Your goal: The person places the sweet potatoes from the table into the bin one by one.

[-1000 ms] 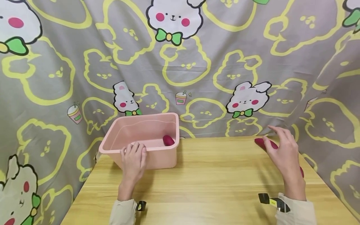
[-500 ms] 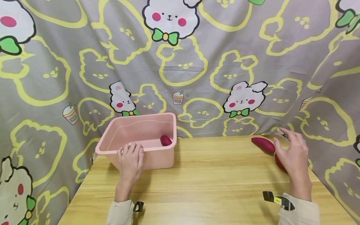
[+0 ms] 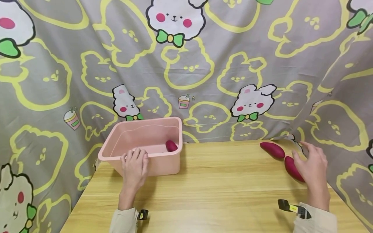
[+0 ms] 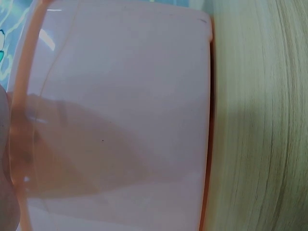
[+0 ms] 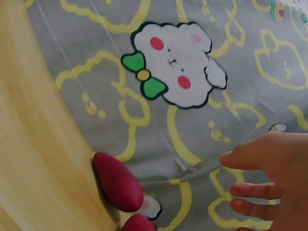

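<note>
My left hand (image 3: 134, 168) grips the front rim of a pink plastic storage bin (image 3: 163, 165), fingers curled over the edge. In the left wrist view the bin's outer wall (image 4: 120, 96) fills most of the frame. Inside the bin, near its right end, lies a purple-red sweet potato (image 3: 171, 146). Two more sweet potatoes rest at the table's far right: one farther back (image 3: 272, 150), the other (image 3: 293, 169) nearer and partly behind my right hand (image 3: 316, 165). That hand hovers just right of the nearer one, thumb and fingers apart, holding nothing. The right wrist view shows the far sweet potato (image 5: 119, 183) too.
A wooden table (image 3: 221, 187) spans the front. A grey curtain (image 3: 204, 81) printed with yellow outlines and white rabbits hangs close behind the table and along both sides. Each sleeve cuff carries a strapped wrist camera.
My right hand has moved right, away from the far sweet potato, uncovering both sweet potatoes. My left hand stays on the bin's rim. The head view has shifted slightly.
</note>
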Demonstrator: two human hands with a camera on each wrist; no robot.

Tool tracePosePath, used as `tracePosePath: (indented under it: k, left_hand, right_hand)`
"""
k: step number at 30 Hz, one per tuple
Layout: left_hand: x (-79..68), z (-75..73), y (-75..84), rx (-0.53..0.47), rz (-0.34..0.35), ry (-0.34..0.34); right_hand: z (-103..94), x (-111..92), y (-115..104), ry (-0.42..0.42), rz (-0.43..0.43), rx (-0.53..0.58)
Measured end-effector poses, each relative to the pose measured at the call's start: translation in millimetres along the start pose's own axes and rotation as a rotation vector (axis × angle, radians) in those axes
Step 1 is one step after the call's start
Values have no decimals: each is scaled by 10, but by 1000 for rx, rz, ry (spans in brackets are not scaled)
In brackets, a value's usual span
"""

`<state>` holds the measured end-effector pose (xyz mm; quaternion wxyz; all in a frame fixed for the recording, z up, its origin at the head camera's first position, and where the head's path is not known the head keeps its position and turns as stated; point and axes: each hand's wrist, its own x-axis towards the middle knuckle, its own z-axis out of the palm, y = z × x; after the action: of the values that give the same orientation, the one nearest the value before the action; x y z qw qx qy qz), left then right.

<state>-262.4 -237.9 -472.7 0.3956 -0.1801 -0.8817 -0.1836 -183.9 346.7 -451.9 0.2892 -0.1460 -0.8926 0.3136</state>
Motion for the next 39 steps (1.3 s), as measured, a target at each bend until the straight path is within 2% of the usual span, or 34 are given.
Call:
tracePosePath:
  k: [9,22,39]
  left_hand:
    - [14,-23,5,15,6,13]
    - [9,-9,11,14,21,20]
    - [-9,-4,13,12,18,20]
  right_hand:
    - [86,-5,199,-70,75,-44]
    - [188,-58,432,-165,91,-153]
    - [270,-87,542,-250,188,-175]
